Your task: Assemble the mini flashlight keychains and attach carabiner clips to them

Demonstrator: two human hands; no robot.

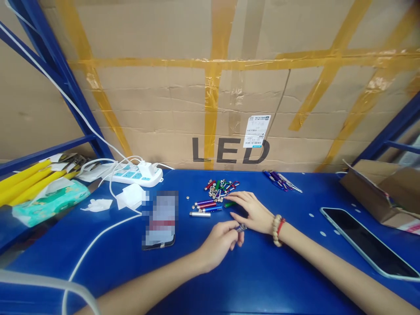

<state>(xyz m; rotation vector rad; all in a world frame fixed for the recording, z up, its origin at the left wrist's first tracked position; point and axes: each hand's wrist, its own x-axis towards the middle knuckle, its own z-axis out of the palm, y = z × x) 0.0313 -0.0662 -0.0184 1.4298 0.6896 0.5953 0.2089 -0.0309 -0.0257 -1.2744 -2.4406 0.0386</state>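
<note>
My left hand [223, 240] is closed, pinching a small shiny metal piece [241, 228] whose kind I cannot make out. Just beyond it, my right hand [254, 212] reaches over the table with fingers apart, palm down. Near its fingertips lies a green tube [230, 204], partly hidden; whether they touch I cannot tell. Left of that lie small metal tubes: a red one [207, 204], a blue one [215, 209] and a silver one [200, 215]. Behind them is a pile of carabiner clips [221, 192], with small silver discs like button cells among them.
A phone [160, 221] lies left, another phone [370, 243] right. A white power strip [134, 175] with cables stands back left, near a tissue pack [50, 201]. Several pens [282, 181] lie back right by an open cardboard box [383, 192]. A large carton [164, 100] walls the back.
</note>
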